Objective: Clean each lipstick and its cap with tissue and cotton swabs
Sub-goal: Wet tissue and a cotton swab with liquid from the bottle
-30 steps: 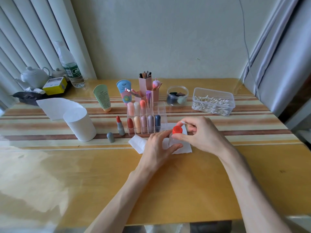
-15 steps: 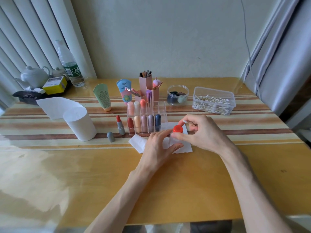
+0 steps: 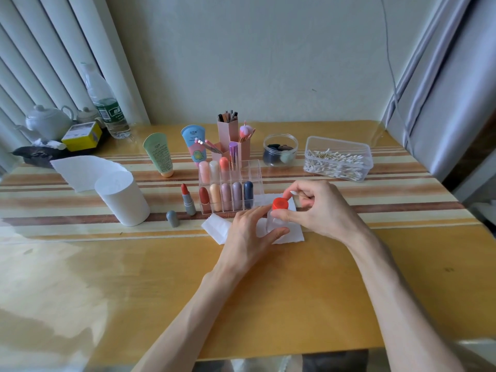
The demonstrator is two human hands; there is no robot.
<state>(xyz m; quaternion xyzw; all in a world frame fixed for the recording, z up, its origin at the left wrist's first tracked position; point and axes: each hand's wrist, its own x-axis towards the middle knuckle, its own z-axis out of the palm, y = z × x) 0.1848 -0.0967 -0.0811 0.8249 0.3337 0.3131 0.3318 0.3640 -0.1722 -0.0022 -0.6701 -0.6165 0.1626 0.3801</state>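
My left hand [image 3: 248, 234] grips a small clear bottle [image 3: 273, 222] that stands on a folded tissue [image 3: 217, 229]. My right hand [image 3: 323, 210] pinches the bottle's red cap [image 3: 280, 204] between thumb and forefinger. A white cotton swab tip [image 3: 294, 193] shows among its curled fingers. An open red lipstick [image 3: 187, 200] in a grey case stands left of the clear organizer [image 3: 252, 170], and its grey cap [image 3: 172, 218] stands in front of it. Several capped lipsticks fill the organizer.
A tissue roll [image 3: 122, 201] stands at the left with its loose end behind it. A clear box of cotton swabs [image 3: 338, 162] and a round jar [image 3: 280, 150] sit at the back right. Two cream tubes, pink brush holders [image 3: 228, 132], a water bottle and a teapot line the back.
Both hands stay on the bottle, which has barely moved. My right hand's fingers have shifted slightly around the red cap.
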